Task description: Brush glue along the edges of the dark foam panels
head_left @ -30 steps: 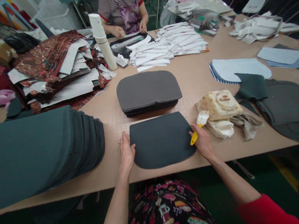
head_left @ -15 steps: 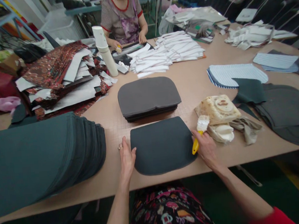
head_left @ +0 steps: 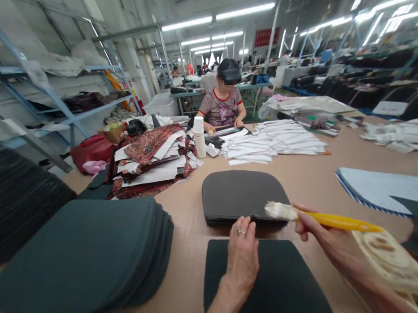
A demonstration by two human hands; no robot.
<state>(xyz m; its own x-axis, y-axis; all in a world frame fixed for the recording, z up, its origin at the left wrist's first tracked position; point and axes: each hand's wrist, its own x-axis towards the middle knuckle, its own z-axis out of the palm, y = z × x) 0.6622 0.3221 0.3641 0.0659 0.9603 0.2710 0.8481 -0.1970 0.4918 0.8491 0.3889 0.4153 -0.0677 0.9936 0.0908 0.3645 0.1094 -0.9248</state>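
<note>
A stack of dark grey rounded panels (head_left: 242, 190) lies in the middle of the table. My left hand (head_left: 243, 249) reaches over a dark green panel (head_left: 271, 281) in front of me, its fingertips at the near edge of the grey stack. Its fingers lie close together; whether they pinch a sheet is hidden. My right hand (head_left: 322, 237) holds a brush with a yellow handle (head_left: 342, 221), the whitish bristles over the right side of the grey stack. Beneath and beside my right wrist sits a stained cream-coloured container (head_left: 389, 253).
A tall stack of dark green panels (head_left: 87, 251) stands at the left. Behind are patterned scraps (head_left: 151, 151), a pale bottle (head_left: 200, 140) and white strips (head_left: 275, 140). Striped pieces (head_left: 383, 187) lie at the right. A person (head_left: 223, 103) sits across the table (head_left: 183, 201).
Both hands have left the sides of the dark green panel and moved forward to the grey stack. The brush now points left over that stack. The camera view has tilted up and turned left.
</note>
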